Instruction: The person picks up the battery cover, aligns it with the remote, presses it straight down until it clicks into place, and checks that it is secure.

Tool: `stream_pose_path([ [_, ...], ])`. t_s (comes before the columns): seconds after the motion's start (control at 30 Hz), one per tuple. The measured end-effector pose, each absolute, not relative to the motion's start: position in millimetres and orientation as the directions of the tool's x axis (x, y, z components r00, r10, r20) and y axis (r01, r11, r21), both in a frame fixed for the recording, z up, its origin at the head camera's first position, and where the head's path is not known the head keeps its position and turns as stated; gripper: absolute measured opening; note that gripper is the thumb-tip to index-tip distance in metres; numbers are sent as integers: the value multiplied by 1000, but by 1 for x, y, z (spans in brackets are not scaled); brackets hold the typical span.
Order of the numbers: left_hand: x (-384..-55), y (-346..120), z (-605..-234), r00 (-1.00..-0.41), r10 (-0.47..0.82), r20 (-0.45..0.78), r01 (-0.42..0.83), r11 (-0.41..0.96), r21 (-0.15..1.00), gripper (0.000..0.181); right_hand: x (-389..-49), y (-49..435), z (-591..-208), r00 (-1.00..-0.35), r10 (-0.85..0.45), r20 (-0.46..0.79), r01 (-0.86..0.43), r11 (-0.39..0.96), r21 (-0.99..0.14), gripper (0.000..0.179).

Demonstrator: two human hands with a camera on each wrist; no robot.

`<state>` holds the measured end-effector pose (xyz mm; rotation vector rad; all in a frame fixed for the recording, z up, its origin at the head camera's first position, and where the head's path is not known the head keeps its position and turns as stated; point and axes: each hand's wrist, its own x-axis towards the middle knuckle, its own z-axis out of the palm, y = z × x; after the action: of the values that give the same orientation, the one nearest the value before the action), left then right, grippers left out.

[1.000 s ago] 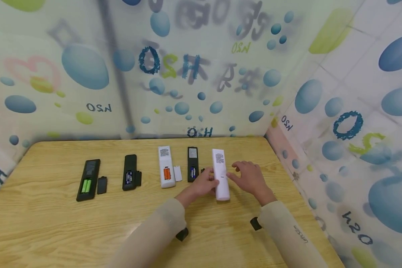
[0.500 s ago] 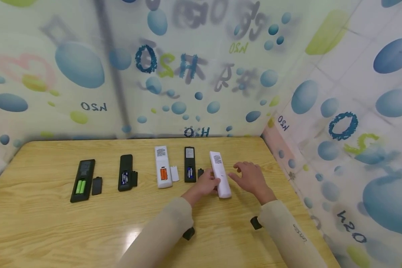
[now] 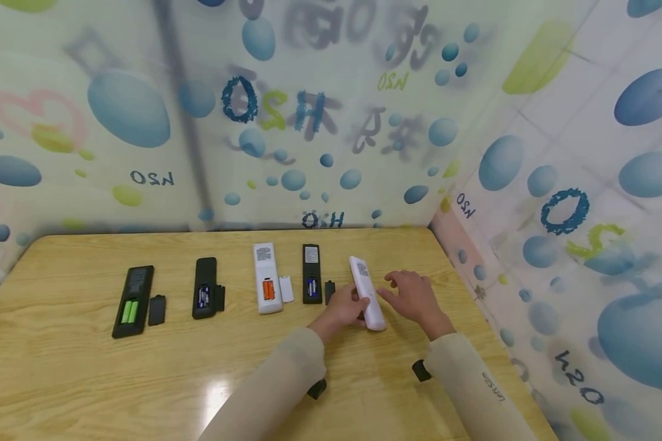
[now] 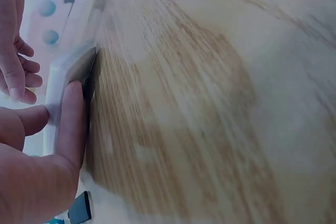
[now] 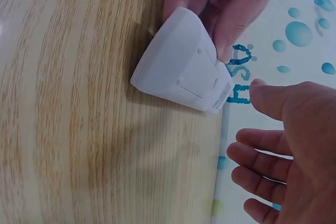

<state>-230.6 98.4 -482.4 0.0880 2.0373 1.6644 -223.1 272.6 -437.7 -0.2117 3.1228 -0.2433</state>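
Observation:
My left hand grips a white remote control by its left side, thumb on its back and fingers along the edge. The remote lies back side up and tilted, low over the table. In the right wrist view, the remote shows a battery cover outline on its back, with a printed label at the far end. My right hand is just right of the remote, apart from it, with fingers loosely bent and nothing in them. Beside the left hand lies a small black battery cover.
Left of the hands, several remotes lie open with batteries showing: a black one, a white one, another black one and a black one with green batteries. Loose covers lie beside them. Patterned curtains border the wooden table.
The left hand has tilted and turned the white remote, shifting it slightly to the right. The right hand stays almost in place. The head view has shifted a little.

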Motion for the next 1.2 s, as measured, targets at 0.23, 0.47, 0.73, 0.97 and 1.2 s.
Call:
stream_pose_path([
  [0.23,-228,95,-480,-897,302,-323,-239,284,929,39,-222,272,-438,-989,-143,20,-145,978,-151,43],
  [0.47,-225,92,-473,-893,314,-321,-206,350,914,38,-222,268,-439,-990,-143,9,-142,977,-160,43],
  [0.73,-220,86,-463,-896,314,-312,-146,456,878,41,-222,265,-439,-987,-160,4,-158,973,-170,43],
  [0.97,-220,76,-461,-905,316,-285,-124,445,887,43,-223,259,-436,-985,-171,-11,-166,971,-173,43],
  [1.2,-225,61,-453,-910,311,-273,-139,393,909,48,-227,251,-434,-986,-169,-6,-165,972,-170,45],
])
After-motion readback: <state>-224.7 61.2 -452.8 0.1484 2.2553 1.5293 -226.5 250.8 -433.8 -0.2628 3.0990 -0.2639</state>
